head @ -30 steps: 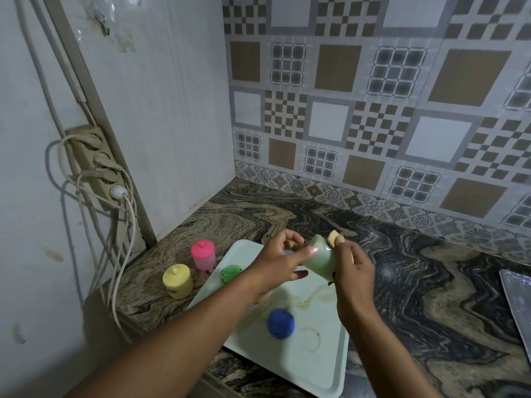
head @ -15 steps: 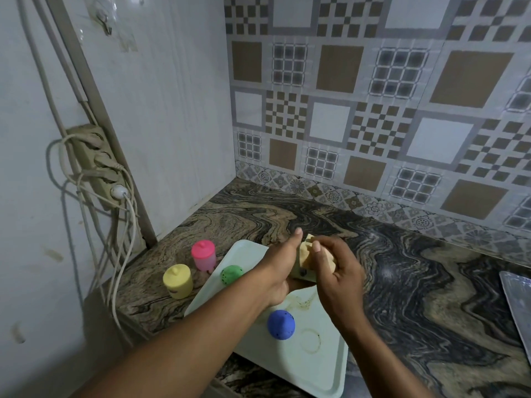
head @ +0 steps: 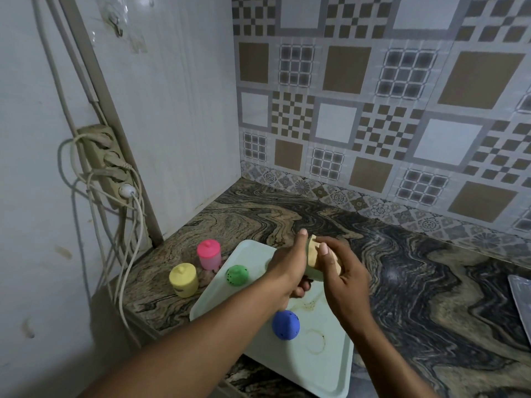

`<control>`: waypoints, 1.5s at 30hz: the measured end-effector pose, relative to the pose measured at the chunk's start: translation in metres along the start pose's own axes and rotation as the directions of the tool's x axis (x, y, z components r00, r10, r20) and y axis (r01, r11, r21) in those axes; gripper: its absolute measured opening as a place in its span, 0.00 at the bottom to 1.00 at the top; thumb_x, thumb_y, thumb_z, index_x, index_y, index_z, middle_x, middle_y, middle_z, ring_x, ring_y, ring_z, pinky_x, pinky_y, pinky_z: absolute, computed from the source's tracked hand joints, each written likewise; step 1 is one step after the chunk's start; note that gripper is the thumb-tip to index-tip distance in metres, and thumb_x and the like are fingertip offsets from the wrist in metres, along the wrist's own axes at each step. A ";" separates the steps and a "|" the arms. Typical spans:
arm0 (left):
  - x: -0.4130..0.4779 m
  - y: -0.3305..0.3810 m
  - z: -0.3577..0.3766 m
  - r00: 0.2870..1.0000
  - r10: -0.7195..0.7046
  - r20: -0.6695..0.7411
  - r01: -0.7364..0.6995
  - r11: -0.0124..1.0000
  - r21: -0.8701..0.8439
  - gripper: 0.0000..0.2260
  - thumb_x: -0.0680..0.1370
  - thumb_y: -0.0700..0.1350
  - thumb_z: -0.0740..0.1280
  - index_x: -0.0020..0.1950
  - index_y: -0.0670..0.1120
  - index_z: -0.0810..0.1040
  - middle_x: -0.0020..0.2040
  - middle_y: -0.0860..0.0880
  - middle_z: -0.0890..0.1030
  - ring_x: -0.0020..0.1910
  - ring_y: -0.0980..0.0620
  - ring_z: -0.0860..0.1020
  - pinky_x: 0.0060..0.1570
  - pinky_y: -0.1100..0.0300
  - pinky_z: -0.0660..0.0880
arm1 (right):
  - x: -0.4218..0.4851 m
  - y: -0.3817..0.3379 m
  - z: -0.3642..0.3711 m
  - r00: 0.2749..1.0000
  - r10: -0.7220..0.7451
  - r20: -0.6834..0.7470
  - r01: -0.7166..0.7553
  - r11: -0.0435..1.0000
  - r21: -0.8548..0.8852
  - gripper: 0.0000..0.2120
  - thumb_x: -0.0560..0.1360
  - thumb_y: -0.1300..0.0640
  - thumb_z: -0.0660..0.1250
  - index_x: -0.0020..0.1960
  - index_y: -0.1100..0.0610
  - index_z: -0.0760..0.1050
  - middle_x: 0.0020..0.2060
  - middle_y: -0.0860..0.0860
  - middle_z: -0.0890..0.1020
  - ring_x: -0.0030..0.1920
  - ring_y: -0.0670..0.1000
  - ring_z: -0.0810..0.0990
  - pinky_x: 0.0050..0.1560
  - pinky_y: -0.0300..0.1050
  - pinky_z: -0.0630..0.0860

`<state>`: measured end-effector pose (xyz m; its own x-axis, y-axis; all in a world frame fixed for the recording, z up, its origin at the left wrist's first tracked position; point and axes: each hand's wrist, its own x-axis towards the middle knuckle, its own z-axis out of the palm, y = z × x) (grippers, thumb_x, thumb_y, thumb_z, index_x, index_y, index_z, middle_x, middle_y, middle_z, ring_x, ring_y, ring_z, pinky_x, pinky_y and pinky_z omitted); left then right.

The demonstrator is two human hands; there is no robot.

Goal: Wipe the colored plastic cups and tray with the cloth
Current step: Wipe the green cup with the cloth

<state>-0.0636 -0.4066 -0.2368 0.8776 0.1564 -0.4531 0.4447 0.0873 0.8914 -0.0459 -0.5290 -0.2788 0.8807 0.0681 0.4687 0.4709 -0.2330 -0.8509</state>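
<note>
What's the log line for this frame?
left hand: holds pale green cup | right hand: holds cloth on it | on tray: green cup, blue cup | off tray: pink cup, yellow cup

My forearms reach forward, hands meeting close together. My left hand [head: 288, 267], thumb up, curls round the pale cup [head: 314, 273]; my right hand [head: 343, 272] grips the cloth [head: 311, 251], fingers bent over it.

Marbled stone counter [head: 416, 282], patterned tile wall [head: 373, 110], white panel [head: 186, 110], cabled power strip [head: 106, 165].
</note>
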 end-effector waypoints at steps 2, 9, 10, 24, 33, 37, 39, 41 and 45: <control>0.009 -0.005 -0.005 0.970 0.232 -0.068 -0.225 0.970 0.093 0.27 0.74 0.71 0.58 0.49 0.48 0.78 0.39 0.46 0.79 0.31 0.48 0.76 0.29 0.57 0.71 | 0.002 0.004 -0.002 0.998 -0.017 0.066 0.017 1.000 -0.001 0.15 0.80 0.45 0.61 0.61 0.48 0.80 0.55 0.44 0.84 0.56 0.48 0.82 0.54 0.54 0.80; 0.014 -0.004 -0.016 0.911 0.397 0.113 -0.410 0.903 0.129 0.19 0.73 0.62 0.63 0.60 0.55 0.75 0.56 0.43 0.81 0.52 0.43 0.82 0.43 0.47 0.82 | 0.012 0.003 -0.003 0.994 0.058 0.095 -0.068 0.992 0.107 0.11 0.81 0.54 0.64 0.61 0.48 0.80 0.55 0.47 0.84 0.56 0.50 0.83 0.57 0.61 0.79; 0.013 0.000 -0.015 0.939 0.332 0.094 -0.337 0.940 0.043 0.21 0.74 0.64 0.62 0.60 0.53 0.76 0.56 0.43 0.81 0.53 0.43 0.82 0.42 0.49 0.82 | 0.010 0.003 -0.002 0.995 0.010 0.096 -0.017 0.997 0.070 0.12 0.81 0.53 0.64 0.62 0.49 0.80 0.56 0.46 0.83 0.58 0.50 0.82 0.58 0.59 0.79; 0.017 -0.014 -0.011 0.782 0.616 -0.095 -0.573 0.771 0.277 0.14 0.77 0.58 0.57 0.55 0.51 0.73 0.49 0.51 0.77 0.47 0.53 0.75 0.46 0.58 0.69 | 0.038 -0.024 0.003 0.694 0.666 0.273 -0.685 0.496 0.534 0.15 0.82 0.48 0.63 0.52 0.60 0.82 0.42 0.59 0.85 0.43 0.55 0.83 0.44 0.51 0.80; 0.022 -0.004 -0.028 0.846 0.531 -0.058 -0.522 0.845 0.120 0.16 0.71 0.56 0.67 0.57 0.54 0.75 0.54 0.53 0.77 0.48 0.59 0.76 0.47 0.63 0.72 | 0.031 -0.018 0.016 0.856 0.463 0.229 -0.513 0.705 0.491 0.14 0.83 0.48 0.63 0.57 0.56 0.81 0.53 0.62 0.84 0.50 0.57 0.82 0.54 0.60 0.80; 0.016 0.002 -0.028 0.964 0.261 -0.039 -0.264 0.959 -0.105 0.24 0.71 0.68 0.70 0.55 0.51 0.77 0.54 0.43 0.81 0.49 0.45 0.82 0.43 0.52 0.82 | 0.029 -0.014 0.019 0.924 0.380 0.042 -0.360 0.828 0.430 0.11 0.83 0.49 0.64 0.56 0.53 0.82 0.47 0.51 0.85 0.47 0.50 0.81 0.49 0.52 0.77; 0.010 0.010 -0.026 0.999 0.047 0.018 -0.042 0.979 -0.200 0.26 0.76 0.69 0.63 0.55 0.47 0.81 0.45 0.43 0.83 0.37 0.44 0.82 0.34 0.53 0.81 | 0.024 -0.016 0.021 0.969 0.246 0.012 -0.238 0.921 0.309 0.10 0.83 0.50 0.62 0.56 0.50 0.81 0.47 0.47 0.85 0.47 0.46 0.82 0.48 0.48 0.77; 0.009 0.011 -0.020 0.995 0.047 -0.088 -0.051 0.998 -0.044 0.26 0.80 0.67 0.58 0.58 0.45 0.79 0.43 0.44 0.80 0.33 0.47 0.79 0.31 0.58 0.75 | 0.018 -0.014 0.027 0.988 0.157 0.015 -0.156 0.966 0.206 0.10 0.84 0.48 0.60 0.57 0.48 0.80 0.47 0.46 0.84 0.48 0.45 0.82 0.48 0.45 0.78; 0.016 -0.007 -0.015 0.765 0.634 -0.109 -0.522 0.710 0.472 0.17 0.83 0.59 0.54 0.58 0.48 0.72 0.52 0.49 0.77 0.52 0.48 0.76 0.48 0.56 0.68 | 0.021 -0.012 0.030 0.976 0.218 0.012 -0.218 0.965 0.144 0.16 0.83 0.39 0.55 0.53 0.47 0.77 0.42 0.47 0.82 0.44 0.52 0.81 0.41 0.55 0.81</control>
<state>-0.0550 -0.3897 -0.2504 0.9343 0.2820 0.2181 -0.0576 -0.4842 0.8731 -0.0321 -0.4961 -0.2657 0.9628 0.0268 0.2690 0.2703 -0.0999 -0.9576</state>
